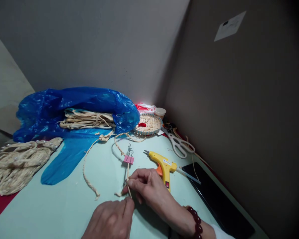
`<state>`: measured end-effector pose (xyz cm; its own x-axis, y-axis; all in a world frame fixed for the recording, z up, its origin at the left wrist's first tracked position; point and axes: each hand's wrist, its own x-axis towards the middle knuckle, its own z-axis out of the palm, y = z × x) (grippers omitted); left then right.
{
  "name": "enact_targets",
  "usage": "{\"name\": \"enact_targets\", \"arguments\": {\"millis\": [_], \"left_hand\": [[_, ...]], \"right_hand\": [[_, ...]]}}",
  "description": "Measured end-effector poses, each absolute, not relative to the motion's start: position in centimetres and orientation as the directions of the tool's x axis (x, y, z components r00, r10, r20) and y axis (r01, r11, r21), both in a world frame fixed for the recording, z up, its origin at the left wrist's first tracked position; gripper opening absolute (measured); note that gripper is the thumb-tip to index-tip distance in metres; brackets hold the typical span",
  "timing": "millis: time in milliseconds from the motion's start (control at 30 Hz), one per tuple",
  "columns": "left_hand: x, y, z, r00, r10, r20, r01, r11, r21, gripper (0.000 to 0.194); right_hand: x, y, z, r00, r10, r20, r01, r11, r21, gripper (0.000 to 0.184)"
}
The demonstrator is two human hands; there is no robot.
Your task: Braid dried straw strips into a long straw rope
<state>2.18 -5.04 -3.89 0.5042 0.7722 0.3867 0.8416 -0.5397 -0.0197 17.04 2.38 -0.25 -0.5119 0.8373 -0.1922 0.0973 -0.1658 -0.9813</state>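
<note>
A thin pale straw cord (128,170) runs down from a pink binder clip (129,160). My right hand (146,186) pinches it between thumb and forefinger just below the clip. Lower down, my left hand (113,217) is closed on the cord's near end. A braided straw cord (119,146) curves from the clip back toward a knot (105,136). Another braided length (86,169) lies loose to the left, its frayed end toward me. Beside my right hand rests a yellow glue gun (164,162) with a clear glue stick in its back.
A blue plastic bag (77,96) holds a straw bundle (89,119) at the back. Woven straw pieces (27,166) with pearl-like beads lie left. At right are a round woven basket (151,124), scissors (180,144), a white cup (160,112) and a black flat object (221,202) beside the wall.
</note>
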Motion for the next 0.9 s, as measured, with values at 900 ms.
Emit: {"name": "enact_targets", "arguments": {"millis": [900], "left_hand": [[1.0, -0.9, -0.3, 0.193, 0.919, -0.343, 0.058, 0.338, 0.939, 0.029]], "right_hand": [[17.9, 2.2, 0.2, -0.556, 0.820, -0.138, 0.377, 0.101, -0.921, 0.023]]}}
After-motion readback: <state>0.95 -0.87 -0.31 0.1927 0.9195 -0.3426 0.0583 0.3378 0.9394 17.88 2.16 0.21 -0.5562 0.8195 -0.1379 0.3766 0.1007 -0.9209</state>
